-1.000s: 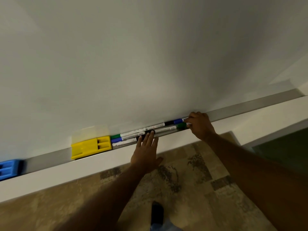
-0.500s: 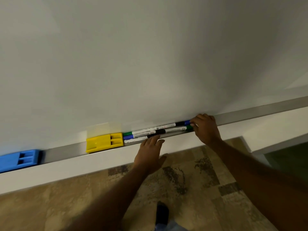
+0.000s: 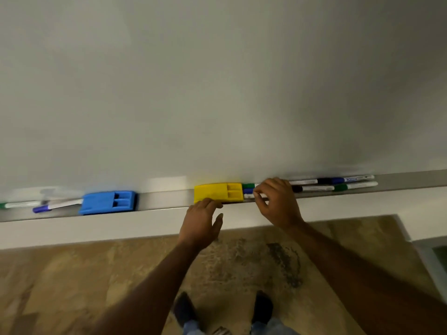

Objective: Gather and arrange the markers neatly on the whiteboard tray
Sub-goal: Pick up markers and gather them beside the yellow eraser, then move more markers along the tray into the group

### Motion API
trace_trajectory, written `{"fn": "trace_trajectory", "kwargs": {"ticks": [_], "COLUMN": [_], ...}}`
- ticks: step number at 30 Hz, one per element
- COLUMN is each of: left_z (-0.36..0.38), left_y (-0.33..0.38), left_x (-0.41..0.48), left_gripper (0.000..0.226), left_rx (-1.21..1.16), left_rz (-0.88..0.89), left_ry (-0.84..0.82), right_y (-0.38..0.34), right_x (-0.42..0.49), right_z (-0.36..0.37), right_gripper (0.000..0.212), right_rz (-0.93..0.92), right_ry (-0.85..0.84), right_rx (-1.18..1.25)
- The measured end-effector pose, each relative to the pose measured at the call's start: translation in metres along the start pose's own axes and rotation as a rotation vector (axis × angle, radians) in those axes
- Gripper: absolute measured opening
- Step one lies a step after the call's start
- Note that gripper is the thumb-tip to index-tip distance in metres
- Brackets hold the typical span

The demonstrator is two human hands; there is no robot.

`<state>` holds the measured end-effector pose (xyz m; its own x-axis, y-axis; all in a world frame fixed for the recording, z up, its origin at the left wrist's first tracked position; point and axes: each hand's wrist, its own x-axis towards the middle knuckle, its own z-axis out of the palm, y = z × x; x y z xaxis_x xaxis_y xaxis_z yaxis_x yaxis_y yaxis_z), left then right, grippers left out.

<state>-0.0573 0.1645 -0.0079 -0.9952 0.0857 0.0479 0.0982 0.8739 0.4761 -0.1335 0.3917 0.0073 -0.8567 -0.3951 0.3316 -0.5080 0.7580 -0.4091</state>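
Marker bunch (image 3: 312, 188) is lying beside the yellow eraser (image 3: 217, 192), right hand (image 3: 278, 201) pinching its left end, left hand (image 3: 202, 221) hanging open. Two stray markers (image 3: 60, 205) are waiting far left.

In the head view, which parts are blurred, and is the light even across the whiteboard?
Head view: the light is dim and uneven, the whiteboard paler in the middle and darker toward its top corners. Head view: the blue eraser and the two markers left of it are smeared by motion, while the yellow eraser is sharper. Head view: the tray runs tilted across the picture.
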Motion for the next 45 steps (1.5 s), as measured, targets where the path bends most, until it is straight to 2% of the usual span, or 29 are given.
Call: {"fn": "trace_trajectory", "kwargs": {"ticks": [8, 16, 21, 23, 25, 29, 31, 40, 43, 45], "left_z": [-0.057, -0.109, -0.156, -0.174, -0.190, -0.209, -0.212, -0.217, -0.223, -0.226], "left_y": [-0.082, -0.170, -0.253, -0.284, -0.311, -0.347, -0.356, -0.374, -0.369, -0.357], "left_x": [-0.033, -0.069, -0.086, -0.088, -0.089, -0.089, -0.088, -0.091, -0.096, -0.099], "left_gripper": [0.023, 0.019, 0.015, 0.022, 0.030, 0.031, 0.036, 0.033, 0.028, 0.026], "left_rx": [-0.021, -0.020, 0.074, 0.126, 0.167, 0.283, 0.329, 0.352, 0.372, 0.369], "left_rz": [-0.080, -0.259, -0.410, -0.433, -0.436, -0.389, -0.349, -0.154, -0.001, 0.144], "left_ry": [0.072, 0.190, 0.360, 0.329, 0.229, 0.033, -0.013, 0.046, 0.093, 0.092], "right_y": [-0.111, -0.206, -0.257, -0.269, -0.279, -0.293, -0.294, -0.306, -0.328, -0.348], "right_x": [0.023, 0.064, 0.085, 0.090, 0.095, 0.099, 0.100, 0.107, 0.116, 0.124], "right_z": [0.057, 0.107, 0.135, 0.142, 0.147, 0.156, 0.160, 0.171, 0.173, 0.175], "right_gripper": [0.006, 0.006, 0.005, 0.004, 0.005, 0.005, 0.005, 0.005, 0.005, 0.014], "right_rz": [-0.037, -0.129, -0.205, -0.223, -0.233, -0.243, -0.243, -0.256, -0.295, -0.343], "right_ry": [-0.091, -0.147, -0.201, -0.209, -0.203, -0.206, -0.218, -0.240, -0.197, -0.221], "right_rx": [0.059, 0.077, 0.094, 0.092, 0.092, 0.092, 0.083, 0.088, 0.158, 0.196]}}
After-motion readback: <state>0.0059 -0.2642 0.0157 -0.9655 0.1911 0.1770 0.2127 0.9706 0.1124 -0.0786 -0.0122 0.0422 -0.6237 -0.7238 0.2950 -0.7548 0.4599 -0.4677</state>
